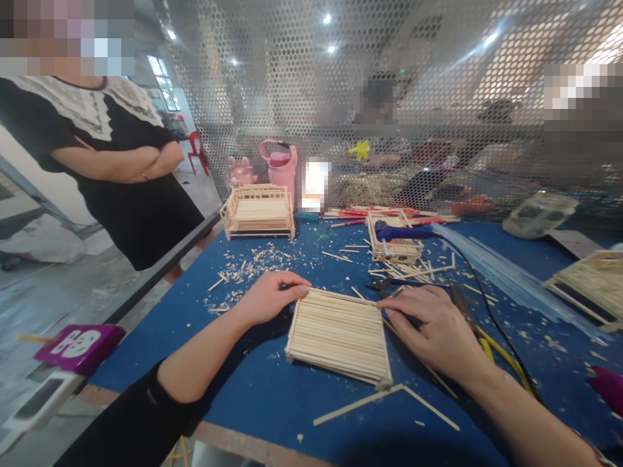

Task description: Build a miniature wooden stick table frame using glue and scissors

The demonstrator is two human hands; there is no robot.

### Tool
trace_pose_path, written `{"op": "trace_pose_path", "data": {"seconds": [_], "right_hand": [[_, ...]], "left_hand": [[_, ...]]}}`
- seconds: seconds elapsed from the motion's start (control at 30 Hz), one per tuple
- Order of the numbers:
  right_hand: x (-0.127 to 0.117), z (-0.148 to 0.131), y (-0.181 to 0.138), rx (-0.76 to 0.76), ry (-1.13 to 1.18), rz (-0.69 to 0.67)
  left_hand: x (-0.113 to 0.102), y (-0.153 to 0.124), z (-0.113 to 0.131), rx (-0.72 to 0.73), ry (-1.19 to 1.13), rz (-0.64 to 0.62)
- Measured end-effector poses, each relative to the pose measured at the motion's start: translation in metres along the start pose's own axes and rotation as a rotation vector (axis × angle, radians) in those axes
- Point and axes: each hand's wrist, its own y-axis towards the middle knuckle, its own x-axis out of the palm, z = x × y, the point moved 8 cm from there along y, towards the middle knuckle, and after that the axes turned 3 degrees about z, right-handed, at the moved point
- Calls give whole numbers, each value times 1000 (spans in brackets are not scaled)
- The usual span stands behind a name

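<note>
A small panel of pale wooden sticks (341,334), laid side by side on a frame, lies before me on the blue table. My left hand (272,299) pinches its far left corner between thumb and fingers. At the far right corner, my right hand (433,327) grips the panel with thumb and fingertips. Two loose sticks (360,403) form a wide angle just in front of the near edge. Beyond my right hand are dark-jawed pliers (382,284) and a blue glue gun (406,231), which rests on a small stick frame (396,250).
A stick-built model bed (257,211) stands at the back left near a pink bottle (282,170). Wood scraps (248,263) litter the blue table (180,350). Clear glue sticks (516,279) and a glass jar (540,214) lie right. A person with folded arms (131,162) stands left.
</note>
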Motion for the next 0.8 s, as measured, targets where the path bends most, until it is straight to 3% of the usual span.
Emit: {"op": "trace_pose_path", "data": {"seconds": [0.33,0.53,0.8], "right_hand": [[-1,-1,-1,-18,-8,18],[-11,-14,15,-35,12,102],[57,-55,60,-94,-54,-351]], "left_hand": [[-3,0,1,58,22,34],[-9,-1,-13,-101,-256,71],[3,-7,-15,-240,-413,-24]]}}
